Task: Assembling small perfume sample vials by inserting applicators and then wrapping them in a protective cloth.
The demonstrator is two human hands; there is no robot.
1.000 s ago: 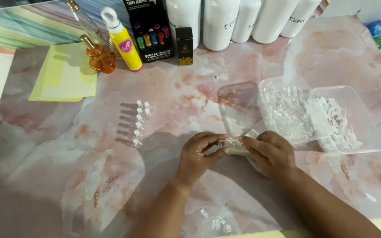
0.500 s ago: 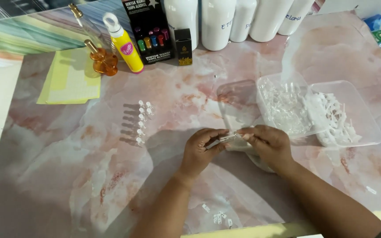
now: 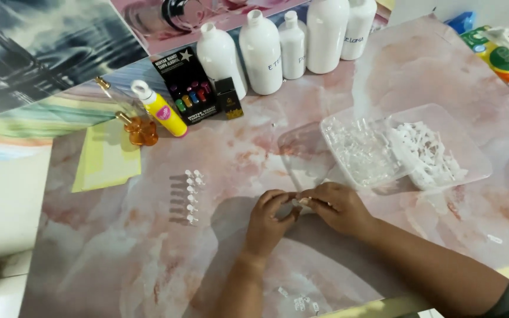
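While the pink marbled table [image 3: 413, 65] spreads under everything, white bottles [image 3: 266, 53] line its far edge and two clear trays [image 3: 405, 150] of small plastic parts sit just beyond your right hand [image 3: 340, 206]. Your left hand [image 3: 269, 218] meets it fingertip to fingertip, both pinching one tiny clear vial [image 3: 300, 201] between them, right of the row of capped vials [image 3: 191, 197].
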